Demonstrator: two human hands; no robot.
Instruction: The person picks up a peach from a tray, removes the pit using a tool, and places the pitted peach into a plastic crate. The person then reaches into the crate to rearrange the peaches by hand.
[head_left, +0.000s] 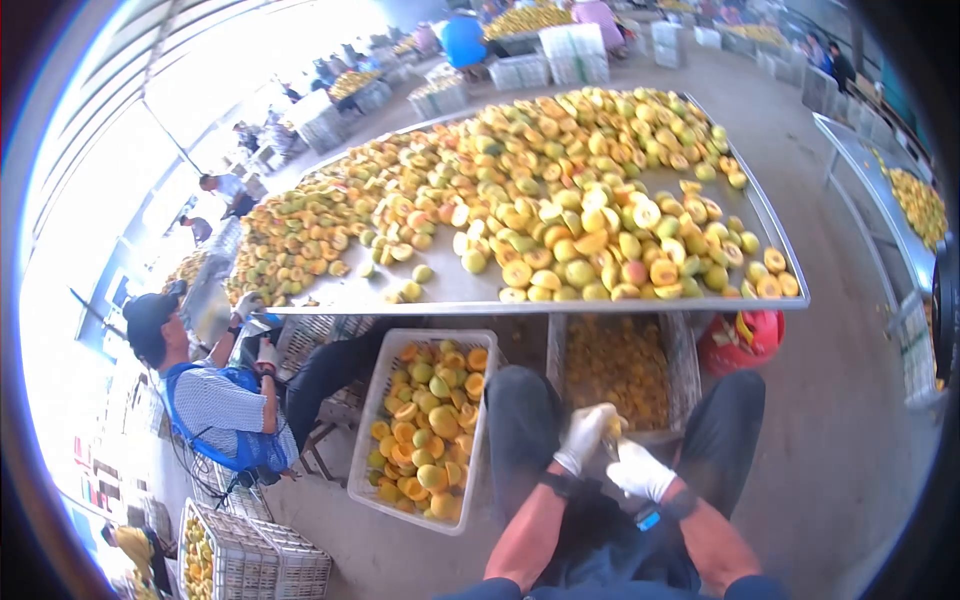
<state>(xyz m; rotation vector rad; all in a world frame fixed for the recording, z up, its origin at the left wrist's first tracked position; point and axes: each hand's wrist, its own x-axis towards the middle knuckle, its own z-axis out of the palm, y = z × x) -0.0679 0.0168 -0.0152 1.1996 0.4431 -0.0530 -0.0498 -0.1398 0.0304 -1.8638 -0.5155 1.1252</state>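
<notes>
My left hand (588,438), in a white glove, is closed on a small yellowish fruit piece (613,427) above my lap. Just right of it, my right hand (638,470), also gloved, has its fingers pressed together close to the fruit; what it holds is too small to make out. Beyond both hands, between my knees, a crate (683,375) holds many brownish-yellow pieces. A metal table (450,270) in front carries a large heap of halved yellow-green fruit (560,200).
A white crate of halved fruit (425,430) stands left of my knee. A red bucket (745,342) is under the table's right end. At the left sits a co-worker (225,400). More crates (255,550) stand lower left, and another table (860,170) is at the right.
</notes>
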